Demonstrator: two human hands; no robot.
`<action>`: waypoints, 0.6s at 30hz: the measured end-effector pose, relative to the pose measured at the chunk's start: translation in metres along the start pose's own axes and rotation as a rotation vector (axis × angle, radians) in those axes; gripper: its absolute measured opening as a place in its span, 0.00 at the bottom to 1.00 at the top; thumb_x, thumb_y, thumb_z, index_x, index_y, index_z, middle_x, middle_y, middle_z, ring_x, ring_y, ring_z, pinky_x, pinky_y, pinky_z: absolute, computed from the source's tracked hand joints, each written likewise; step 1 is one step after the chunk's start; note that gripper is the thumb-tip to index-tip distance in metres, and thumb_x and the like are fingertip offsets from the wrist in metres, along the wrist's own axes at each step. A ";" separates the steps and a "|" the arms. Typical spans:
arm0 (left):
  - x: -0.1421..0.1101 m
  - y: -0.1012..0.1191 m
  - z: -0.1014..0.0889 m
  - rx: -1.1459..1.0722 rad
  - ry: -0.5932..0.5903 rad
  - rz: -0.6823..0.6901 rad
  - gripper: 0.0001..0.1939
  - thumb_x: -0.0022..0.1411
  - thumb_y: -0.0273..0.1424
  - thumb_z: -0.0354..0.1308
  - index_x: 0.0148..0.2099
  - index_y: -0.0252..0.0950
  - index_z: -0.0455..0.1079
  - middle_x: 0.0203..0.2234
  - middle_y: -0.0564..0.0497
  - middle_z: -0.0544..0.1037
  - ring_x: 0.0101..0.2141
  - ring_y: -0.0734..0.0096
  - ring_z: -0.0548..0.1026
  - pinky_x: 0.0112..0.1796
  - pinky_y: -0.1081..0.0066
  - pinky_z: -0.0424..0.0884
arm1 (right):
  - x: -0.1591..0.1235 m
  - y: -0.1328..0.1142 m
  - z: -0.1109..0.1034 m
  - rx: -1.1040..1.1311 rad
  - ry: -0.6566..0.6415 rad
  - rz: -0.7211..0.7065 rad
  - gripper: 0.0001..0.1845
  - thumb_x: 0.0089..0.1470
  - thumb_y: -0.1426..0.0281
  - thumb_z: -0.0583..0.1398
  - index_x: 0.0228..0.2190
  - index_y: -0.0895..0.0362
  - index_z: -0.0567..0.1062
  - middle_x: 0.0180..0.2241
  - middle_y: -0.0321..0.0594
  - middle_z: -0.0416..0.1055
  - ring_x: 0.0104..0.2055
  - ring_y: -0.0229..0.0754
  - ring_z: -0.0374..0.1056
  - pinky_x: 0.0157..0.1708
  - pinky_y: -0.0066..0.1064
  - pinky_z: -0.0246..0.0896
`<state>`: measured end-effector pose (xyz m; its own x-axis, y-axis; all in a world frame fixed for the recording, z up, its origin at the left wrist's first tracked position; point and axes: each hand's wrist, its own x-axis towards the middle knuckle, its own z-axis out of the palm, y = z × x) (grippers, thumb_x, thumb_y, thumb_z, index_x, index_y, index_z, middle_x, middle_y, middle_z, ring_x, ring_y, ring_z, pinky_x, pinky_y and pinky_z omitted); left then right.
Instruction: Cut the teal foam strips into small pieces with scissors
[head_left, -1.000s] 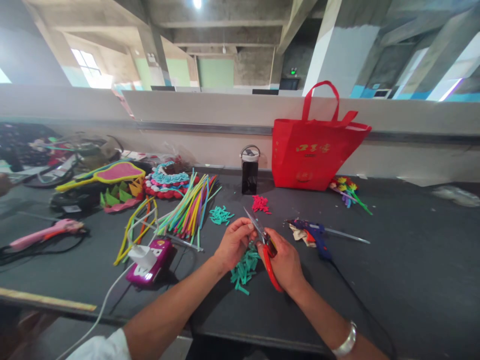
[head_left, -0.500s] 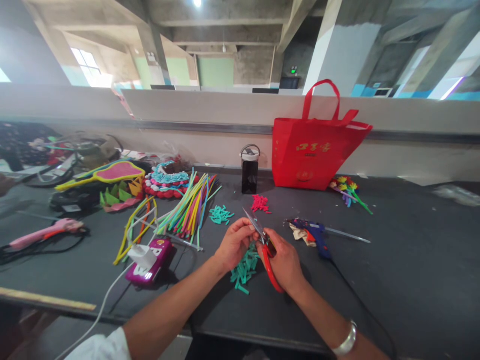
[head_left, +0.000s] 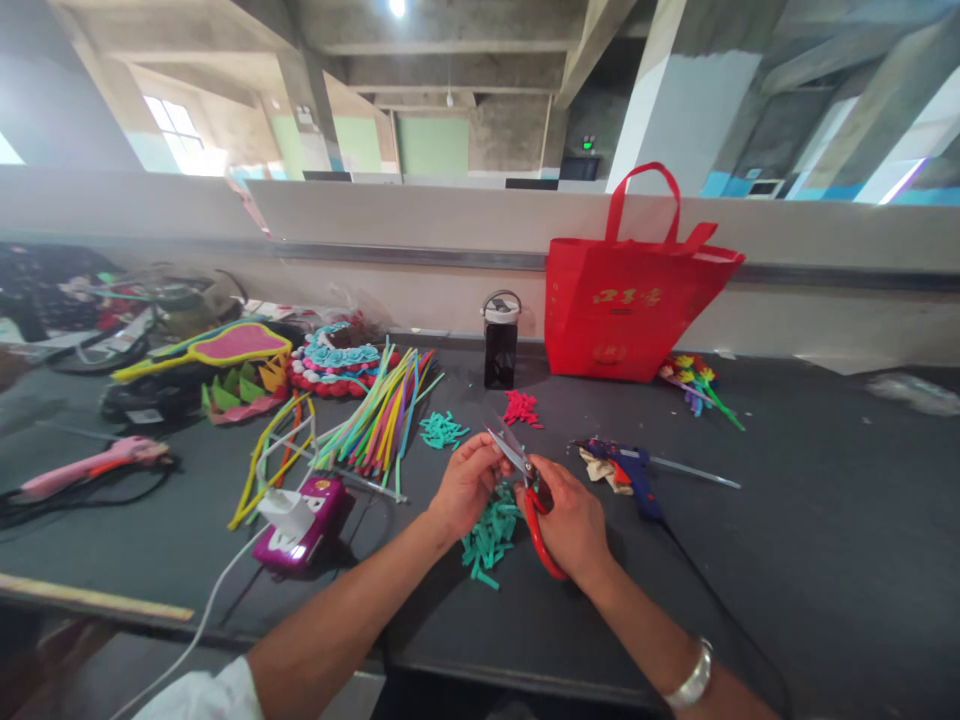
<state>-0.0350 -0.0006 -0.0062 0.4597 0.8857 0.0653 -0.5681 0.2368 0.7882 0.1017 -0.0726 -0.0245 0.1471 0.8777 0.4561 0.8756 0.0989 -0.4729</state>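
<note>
My right hand [head_left: 571, 520] is wrapped round the red handles of a pair of scissors [head_left: 537, 530]. Their blades point up and left, somewhat apart, beside the fingertips of my left hand [head_left: 471, 482]. That hand is closed in a pinch, and whatever lies in it is too small to make out. Below both hands a pile of green cut strips [head_left: 489, 545] lies on the black table [head_left: 450, 620]. Farther back are a small heap of teal pieces [head_left: 444, 430] and a heap of pinkish-red pieces [head_left: 522, 409].
Left of my hands lie a bundle of coloured strips [head_left: 379, 415] and a purple power block [head_left: 319, 515] with a white plug. A blue glue gun [head_left: 637, 470] rests at the right. Behind stand a dark bottle [head_left: 500, 350] and a red bag [head_left: 630, 310]. A pink glue gun [head_left: 97, 465] lies far left.
The scissor blades have spread apart, and one is blurred by motion. My hands stay in nearly the same place; the piles look the same.
</note>
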 end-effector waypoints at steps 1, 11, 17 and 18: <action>0.000 0.000 0.000 0.001 0.002 -0.004 0.07 0.53 0.30 0.63 0.30 0.32 0.69 0.22 0.52 0.73 0.24 0.77 0.69 0.31 0.75 0.64 | 0.000 0.000 0.001 -0.012 -0.002 -0.008 0.18 0.55 0.65 0.57 0.48 0.53 0.71 0.43 0.41 0.74 0.43 0.44 0.71 0.41 0.33 0.65; -0.002 -0.001 0.003 -0.031 -0.022 -0.023 0.07 0.50 0.29 0.64 0.31 0.33 0.69 0.22 0.51 0.74 0.25 0.74 0.71 0.32 0.73 0.65 | -0.003 0.001 0.004 0.034 -0.016 -0.018 0.18 0.55 0.66 0.56 0.49 0.52 0.70 0.42 0.40 0.75 0.41 0.43 0.72 0.40 0.30 0.65; -0.002 -0.002 0.002 -0.042 -0.040 -0.026 0.06 0.52 0.28 0.62 0.31 0.33 0.69 0.23 0.51 0.74 0.25 0.74 0.71 0.32 0.73 0.66 | -0.003 -0.001 0.003 0.064 -0.019 -0.008 0.17 0.56 0.66 0.56 0.48 0.53 0.70 0.38 0.40 0.76 0.37 0.42 0.73 0.37 0.29 0.65; -0.002 -0.001 0.003 -0.045 -0.044 -0.029 0.06 0.52 0.29 0.62 0.31 0.33 0.69 0.23 0.51 0.74 0.25 0.74 0.71 0.32 0.73 0.66 | -0.003 -0.001 0.003 0.075 -0.019 -0.009 0.17 0.56 0.66 0.56 0.48 0.54 0.70 0.38 0.40 0.76 0.36 0.42 0.73 0.37 0.28 0.65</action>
<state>-0.0334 -0.0038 -0.0057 0.5050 0.8603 0.0703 -0.5836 0.2803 0.7622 0.0992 -0.0743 -0.0281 0.1299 0.8851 0.4468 0.8399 0.1413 -0.5240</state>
